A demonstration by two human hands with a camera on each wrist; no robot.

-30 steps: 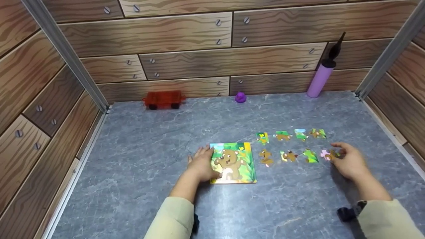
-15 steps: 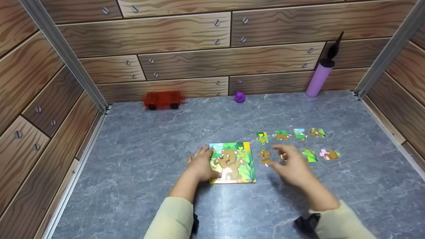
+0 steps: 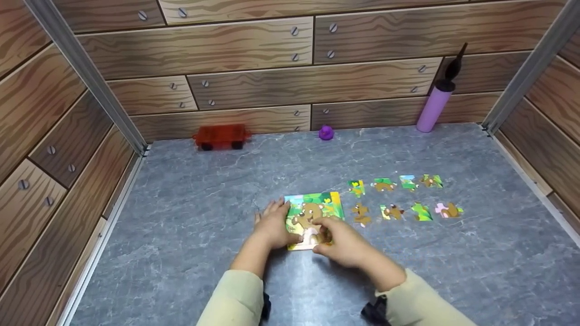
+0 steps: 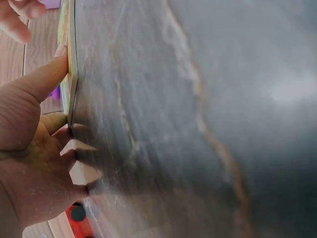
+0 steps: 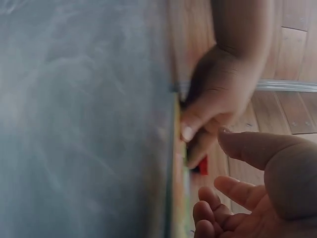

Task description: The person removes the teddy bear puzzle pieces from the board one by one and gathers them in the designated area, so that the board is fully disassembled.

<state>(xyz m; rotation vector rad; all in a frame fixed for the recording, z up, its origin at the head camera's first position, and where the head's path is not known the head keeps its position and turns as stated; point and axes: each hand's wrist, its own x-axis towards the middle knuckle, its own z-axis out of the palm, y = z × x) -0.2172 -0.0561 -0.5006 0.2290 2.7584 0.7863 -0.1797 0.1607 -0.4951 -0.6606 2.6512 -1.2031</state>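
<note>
A square bear jigsaw puzzle (image 3: 299, 210) lies flat on the grey table. My left hand (image 3: 272, 226) rests along its left side; in the left wrist view the thumb (image 4: 47, 74) presses on its top face, and the other fingers touch its edge and the table. My right hand (image 3: 346, 244) hovers over the puzzle's lower right part, hiding it. In the right wrist view that hand (image 5: 267, 183) has thumb and fingers apart, with nothing between them. Loose jigsaw pieces lie right of the puzzle in two rows, among them a green piece (image 3: 422, 212) and a pink-and-brown piece (image 3: 448, 210).
Along the back wall stand a red toy wagon (image 3: 221, 136), a small purple duck (image 3: 326, 132) and a purple hand pump (image 3: 435, 108) with a black nozzle. Wood-patterned walls enclose the table (image 3: 204, 190) at the back and both sides.
My right hand has moved left from the pink-and-brown piece at the row's right end, past the other pieces, to above the puzzle. My left hand has stayed at the puzzle's left side.
</note>
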